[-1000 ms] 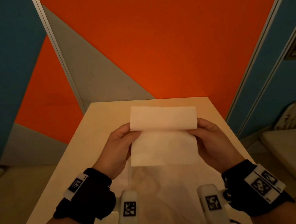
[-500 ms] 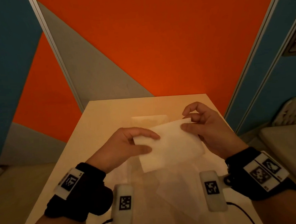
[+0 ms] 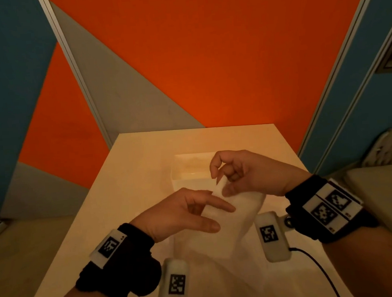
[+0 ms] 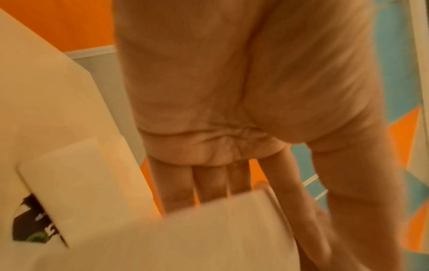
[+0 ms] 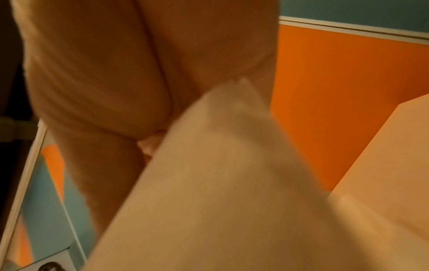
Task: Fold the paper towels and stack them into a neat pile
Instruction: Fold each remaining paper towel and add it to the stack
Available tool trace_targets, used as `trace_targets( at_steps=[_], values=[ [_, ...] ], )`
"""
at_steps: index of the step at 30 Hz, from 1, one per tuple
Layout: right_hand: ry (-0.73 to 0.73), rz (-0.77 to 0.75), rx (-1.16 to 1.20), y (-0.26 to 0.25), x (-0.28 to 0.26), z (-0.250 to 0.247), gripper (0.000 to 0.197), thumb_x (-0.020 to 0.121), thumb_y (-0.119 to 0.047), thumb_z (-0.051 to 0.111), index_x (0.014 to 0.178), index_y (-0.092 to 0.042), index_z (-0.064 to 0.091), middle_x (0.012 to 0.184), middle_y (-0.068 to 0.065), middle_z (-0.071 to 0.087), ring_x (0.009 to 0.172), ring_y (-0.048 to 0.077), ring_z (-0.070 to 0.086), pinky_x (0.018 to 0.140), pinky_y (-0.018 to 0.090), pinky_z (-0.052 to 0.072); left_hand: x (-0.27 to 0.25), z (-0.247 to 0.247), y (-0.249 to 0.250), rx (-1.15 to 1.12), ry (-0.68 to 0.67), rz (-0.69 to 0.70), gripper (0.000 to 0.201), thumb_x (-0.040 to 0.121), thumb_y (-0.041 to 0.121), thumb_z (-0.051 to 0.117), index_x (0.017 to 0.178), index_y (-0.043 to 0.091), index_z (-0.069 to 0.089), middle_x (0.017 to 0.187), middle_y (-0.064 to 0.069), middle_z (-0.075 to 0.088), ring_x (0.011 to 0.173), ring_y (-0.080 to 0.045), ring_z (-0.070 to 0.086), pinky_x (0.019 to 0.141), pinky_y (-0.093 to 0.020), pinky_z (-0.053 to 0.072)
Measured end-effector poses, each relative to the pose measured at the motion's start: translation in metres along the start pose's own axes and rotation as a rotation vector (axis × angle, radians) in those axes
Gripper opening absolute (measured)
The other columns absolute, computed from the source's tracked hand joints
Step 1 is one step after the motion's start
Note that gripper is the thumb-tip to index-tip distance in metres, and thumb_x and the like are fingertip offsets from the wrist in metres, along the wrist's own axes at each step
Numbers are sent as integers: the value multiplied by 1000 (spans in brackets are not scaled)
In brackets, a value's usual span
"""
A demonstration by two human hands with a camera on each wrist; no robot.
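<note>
A person's right hand (image 3: 245, 172) pinches a folded paper towel (image 3: 239, 215) above the table (image 3: 127, 176), left hand (image 3: 183, 212) spread against it; light and limp, it looks best gripped at corners.

Setting reads as a partitioned recording booth or studio cubicle rather than a home: a plain pale table (image 3: 127, 176) stands end-on against a wall panel (image 3: 207, 54) painted in flat orange, grey and teal blocks split by pale metal strips. Both wrists above the table carry black bands (image 3: 136, 243) with printed square marker tags, and a cable (image 3: 314, 263) trails over the table's near right part. To the right of the table, possibly a padded seat (image 3: 384, 195); too dim to confirm.
</note>
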State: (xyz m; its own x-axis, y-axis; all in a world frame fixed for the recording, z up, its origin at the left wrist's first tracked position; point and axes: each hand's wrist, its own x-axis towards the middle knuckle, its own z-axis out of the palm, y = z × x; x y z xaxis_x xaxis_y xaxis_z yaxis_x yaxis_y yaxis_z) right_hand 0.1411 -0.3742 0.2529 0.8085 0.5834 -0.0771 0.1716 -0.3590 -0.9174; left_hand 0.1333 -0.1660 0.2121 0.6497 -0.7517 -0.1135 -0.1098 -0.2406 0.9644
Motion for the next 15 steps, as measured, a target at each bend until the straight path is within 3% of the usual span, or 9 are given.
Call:
trace_targets(
  at_steps=[2, 3, 6, 9, 12, 15],
  values=[
    [68, -14, 50, 3, 4, 3, 28, 83, 9, 65, 99, -11, 55, 74, 2, 65, 59, 6, 54, 56, 17, 44, 3, 5, -5, -102, 138, 10, 32, 79, -2, 70, 104, 17, 73, 97, 11, 71, 94, -5, 62, 87, -16, 45],
    [147, -9, 107, 7, 7, 3, 26, 85, 5, 65, 102, -12, 56, 80, 6, 66, 66, 12, 57, 59, 22, 48, 5, 7, -8, -163, 219, 2, 32, 79, -4, 69, 105, 15, 73, 105, 6, 72, 98, -9, 65, 84, -22, 50],
    [461, 55, 224, 33, 13, -1, 17, 91, -8, 61, 107, -14, 57, 96, 8, 63, 82, 21, 58, 68, 29, 46, 4, 1, -19, -309, 476, -16, 36, 78, -6, 68, 105, 17, 72, 113, 1, 69, 95, -14, 68, 76, -27, 56],
    [619, 284, 72, 85, 12, -4, 30, 88, -24, 67, 114, -18, 55, 115, 2, 56, 99, 20, 54, 77, 27, 44, -7, -11, -38, -368, 695, -50, 39, 80, -4, 67, 108, 24, 70, 118, 9, 64, 104, -19, 65, 85, -35, 55],
    [501, 611, -245, 146, 0, -2, 69, 77, -42, 76, 134, -27, 42, 140, 4, 41, 124, 27, 42, 99, 38, 39, -22, -23, -62, -295, 827, -137, 40, 82, 0, 67, 116, 21, 66, 123, 6, 58, 109, -18, 58, 91, -36, 50],
    [299, 851, -473, 188, -13, 10, 100, 72, -59, 73, 150, -36, 14, 159, 3, 9, 143, 35, 14, 114, 53, 22, -35, -29, -90, -223, 887, -212, 40, 82, -2, 66, 116, 19, 65, 126, -1, 55, 103, -11, 55, 84, -27, 46]
  ],
)
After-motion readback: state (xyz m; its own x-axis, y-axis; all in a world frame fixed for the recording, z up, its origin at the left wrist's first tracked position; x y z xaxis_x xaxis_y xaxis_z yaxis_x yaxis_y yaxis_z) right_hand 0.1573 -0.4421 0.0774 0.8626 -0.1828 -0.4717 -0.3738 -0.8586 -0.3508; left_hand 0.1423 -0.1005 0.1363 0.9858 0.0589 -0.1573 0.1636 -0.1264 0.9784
